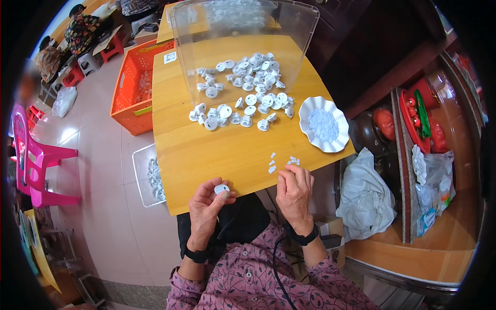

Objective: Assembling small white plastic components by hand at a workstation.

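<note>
While the left hand (205,205) grips a white disc (221,189) between thumb and fingers at the worktop's near edge, the right hand (295,194) is narrowed to a pinch just to its right; whether anything sits in those fingertips I can't tell, as they hide the spot. The disc is smooth and round, apparently plastic, with a small dark slot in its face. Beyond the right hand, near the same edge, lie tiny pale pegs (272,169), and a glossy, wavy-rimmed dish (339,143) heaped with translucent bits (323,124) stands at the right edge. More discs (250,99), many showing stubby stems, lie jumbled across the middle, reaching back to a clear, scuffed bin (305,44) toward the far edge. The worktop (206,155) is yellow, wood-grained and smooth. By its left edge stands a perforated orange crate (122,98) on pale glossy tiles (106,181), with a pink plastic chair (49,151) farther left; past the right edge slumps a crinkled white bag (366,194).
</note>
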